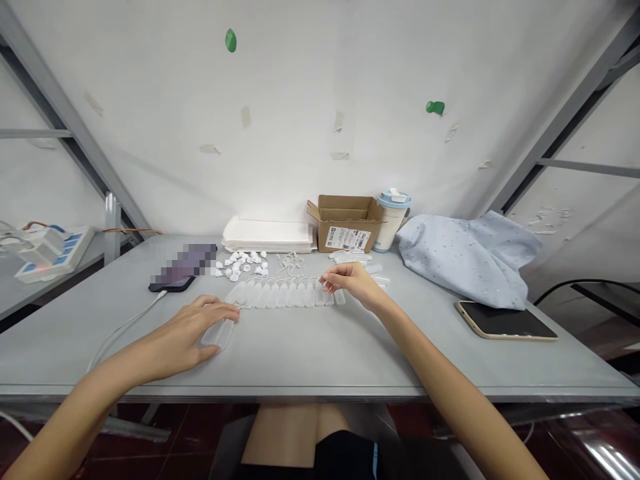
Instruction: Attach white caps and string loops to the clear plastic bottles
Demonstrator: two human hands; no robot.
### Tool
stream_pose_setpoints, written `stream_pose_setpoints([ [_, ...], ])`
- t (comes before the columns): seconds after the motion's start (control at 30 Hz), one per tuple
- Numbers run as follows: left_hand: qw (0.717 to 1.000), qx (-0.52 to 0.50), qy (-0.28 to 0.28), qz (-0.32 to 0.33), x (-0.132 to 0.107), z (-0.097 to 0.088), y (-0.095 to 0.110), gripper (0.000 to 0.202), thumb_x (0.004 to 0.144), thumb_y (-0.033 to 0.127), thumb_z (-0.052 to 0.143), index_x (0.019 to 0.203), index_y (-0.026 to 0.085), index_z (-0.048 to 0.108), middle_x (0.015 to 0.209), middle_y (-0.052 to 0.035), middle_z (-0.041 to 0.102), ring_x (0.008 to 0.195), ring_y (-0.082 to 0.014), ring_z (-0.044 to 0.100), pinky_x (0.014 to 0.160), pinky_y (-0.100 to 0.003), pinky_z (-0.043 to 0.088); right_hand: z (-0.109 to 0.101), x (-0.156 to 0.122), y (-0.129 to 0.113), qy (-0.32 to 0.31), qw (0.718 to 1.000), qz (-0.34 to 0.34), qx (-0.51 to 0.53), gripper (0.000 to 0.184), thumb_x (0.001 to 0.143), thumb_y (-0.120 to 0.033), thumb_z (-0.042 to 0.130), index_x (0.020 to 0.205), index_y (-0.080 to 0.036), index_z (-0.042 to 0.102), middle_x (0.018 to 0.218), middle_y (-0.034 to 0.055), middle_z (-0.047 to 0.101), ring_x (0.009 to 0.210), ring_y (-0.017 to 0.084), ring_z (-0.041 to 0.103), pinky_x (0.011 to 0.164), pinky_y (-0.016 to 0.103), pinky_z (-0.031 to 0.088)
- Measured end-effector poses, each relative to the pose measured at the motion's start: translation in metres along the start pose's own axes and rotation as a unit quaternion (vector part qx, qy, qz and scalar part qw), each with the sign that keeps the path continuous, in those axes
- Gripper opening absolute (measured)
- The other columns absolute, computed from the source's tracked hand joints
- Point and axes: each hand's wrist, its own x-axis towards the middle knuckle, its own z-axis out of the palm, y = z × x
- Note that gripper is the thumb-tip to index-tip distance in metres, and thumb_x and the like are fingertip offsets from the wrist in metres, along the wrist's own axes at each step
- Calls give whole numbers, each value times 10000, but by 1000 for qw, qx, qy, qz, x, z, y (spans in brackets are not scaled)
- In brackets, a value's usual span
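Note:
My left hand rests on the grey table with its fingers curled over a clear plastic tube lying apart at the left. A row of several clear tubes lies side by side in the middle. My right hand hovers at the row's right end, fingers pinched on a small clear piece there. Behind the row lie a cluster of small white caps and a tangle of thin white strings. More clear tubes lie before the box.
A cardboard box, a lidded cup and a stack of white sheets stand along the wall. A phone on a cable lies left, another phone right, below a light-blue cloth. A power strip sits far left.

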Motion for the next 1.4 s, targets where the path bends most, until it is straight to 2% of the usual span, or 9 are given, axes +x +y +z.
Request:
stream_pose_setpoints([
  [0.13,1000,13,-16,3,3,-6,9,449,680,226,556,1120,309,598,1252,1,582,1225,-282,440,984,-436,404,-1,1,-2,5,1000,0,7,184,676,-314,664,669,-133,690,721,53,672,634,130,609,657,297,500],
  [0.3,999,8,17,40,26,-16,44,400,729,216,485,1109,264,600,1226,-24,585,1201,-262,451,968,-409,412,-7,3,1,18,1000,-3,6,190,682,-320,660,669,-132,681,718,55,669,628,133,618,650,295,499],
  [0.43,996,1,58,63,65,-16,73,333,782,211,411,1059,222,596,1116,-42,622,1133,-239,489,923,-389,436,-16,6,3,39,999,-9,11,208,656,-346,690,659,-138,676,731,61,676,623,138,619,655,308,499],
  [0.53,996,8,84,40,103,-12,86,317,785,170,380,988,182,623,1019,-70,650,1080,-248,520,887,-394,450,-22,8,3,61,998,-18,-4,214,647,-355,691,651,-141,674,702,54,669,613,138,610,645,304,495],
  [0.73,992,64,101,-44,163,13,84,384,704,2,390,953,92,669,990,-147,672,1066,-298,525,824,-373,461,-32,14,9,140,984,-43,-100,161,674,-310,624,624,-159,644,589,31,630,562,157,582,600,309,465],
  [0.83,988,76,124,-45,173,34,73,425,678,-43,390,985,76,658,1026,-143,663,1031,-283,529,860,-367,441,-38,19,17,174,960,-82,-201,142,718,-257,565,619,-171,618,587,29,626,579,168,580,621,315,456],
  [0.97,983,95,155,9,172,50,63,391,665,-54,402,916,87,667,1015,-149,645,1034,-276,503,887,-380,423,-46,26,29,189,911,-130,-344,154,765,-158,497,681,-169,625,744,64,676,710,184,605,700,311,454],
  [1.2,980,134,144,36,173,51,57,381,668,-54,394,853,109,685,995,-134,651,1025,-255,487,880,-376,428,-48,28,42,164,809,-116,-552,294,806,-64,465,1036,-135,633,1122,138,641,1079,267,527,867,367,390],
  [1.4,983,162,84,-4,176,53,55,316,705,-6,409,813,95,688,1042,-149,643,1062,-275,466,871,-375,422,-46,26,42,146,770,-86,-615,316,833,-84,455,1091,-156,623,1173,124,624,1120,259,495,862,376,356],
])
